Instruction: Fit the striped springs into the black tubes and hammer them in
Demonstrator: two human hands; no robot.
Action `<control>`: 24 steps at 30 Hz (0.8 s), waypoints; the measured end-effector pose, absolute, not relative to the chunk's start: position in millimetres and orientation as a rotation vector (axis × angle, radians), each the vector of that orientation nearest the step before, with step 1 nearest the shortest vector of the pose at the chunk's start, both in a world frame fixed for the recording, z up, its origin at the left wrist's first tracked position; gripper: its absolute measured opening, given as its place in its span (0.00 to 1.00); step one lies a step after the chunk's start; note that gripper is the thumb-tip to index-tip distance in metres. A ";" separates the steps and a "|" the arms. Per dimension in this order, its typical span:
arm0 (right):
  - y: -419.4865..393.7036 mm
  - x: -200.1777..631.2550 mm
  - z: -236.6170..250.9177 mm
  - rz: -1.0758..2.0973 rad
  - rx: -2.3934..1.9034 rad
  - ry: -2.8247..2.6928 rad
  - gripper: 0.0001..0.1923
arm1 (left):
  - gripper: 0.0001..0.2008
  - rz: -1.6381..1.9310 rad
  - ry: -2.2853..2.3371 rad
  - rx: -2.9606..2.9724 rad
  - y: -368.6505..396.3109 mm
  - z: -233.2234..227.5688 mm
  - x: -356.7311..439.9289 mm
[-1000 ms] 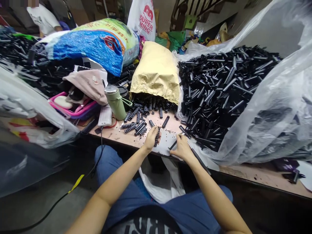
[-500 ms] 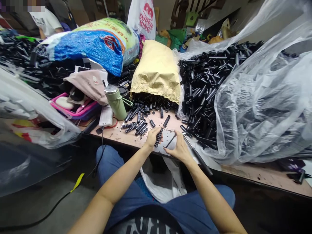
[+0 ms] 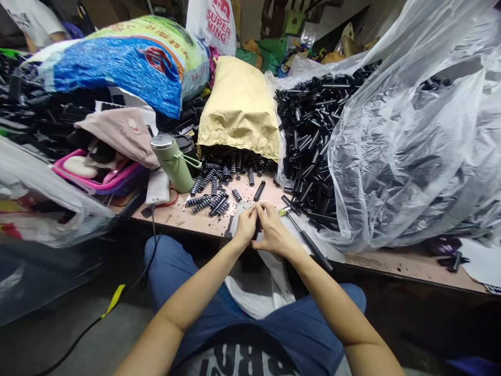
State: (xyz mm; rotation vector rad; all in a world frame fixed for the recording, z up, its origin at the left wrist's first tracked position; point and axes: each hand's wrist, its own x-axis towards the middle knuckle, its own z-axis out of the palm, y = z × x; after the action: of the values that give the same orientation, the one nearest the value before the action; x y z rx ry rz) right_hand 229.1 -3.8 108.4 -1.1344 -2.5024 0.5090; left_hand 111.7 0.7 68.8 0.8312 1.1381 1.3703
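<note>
Item: 2 bare hands joined at the near edge of a workbench (image 3: 410,271).

Hands: left hand (image 3: 246,227) and right hand (image 3: 274,235) touch at the fingertips, pinched together on 1 small dark part (image 3: 256,227). The part shows only as a dark sliver between the palms; its exact form cannot be told. Its long axis appears to run toward and away from the person. Both hands are equally near it.

Around the hands:
- Just beyond the fingertips, 1 short black tube (image 3: 259,190) lies loose, long axis slanting away and to the right.
- To the left, a scatter of studded black grips (image 3: 209,198), spilling from a gold sack (image 3: 238,107).
- To the right, a long black rod (image 3: 309,241) with a yellow-green tip, running toward the bench edge, just beside the right wrist.
- Further right, a heap of black tubes (image 3: 309,136) in a clear plastic bag (image 3: 410,156).
- Left of the grips, a tilted green flask (image 3: 174,163) and a white phone (image 3: 157,187).
- Below the hands, a white bag (image 3: 254,287) hangs over the person's lap.

In the way: nothing lies between the hands and the loose tube.
</note>
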 end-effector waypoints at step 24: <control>3.1 248.8 84.5 0.802 -1.093 -2.330 0.57 | 0.16 1.074 1.135 0.592 3.8 74.6 119.7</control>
State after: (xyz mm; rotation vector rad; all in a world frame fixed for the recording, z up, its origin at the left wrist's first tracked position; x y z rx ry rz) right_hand 248.8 3.1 84.5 -1.0928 -2.3304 0.8018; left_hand 119.7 3.8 74.6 0.5916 1.1350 1.0738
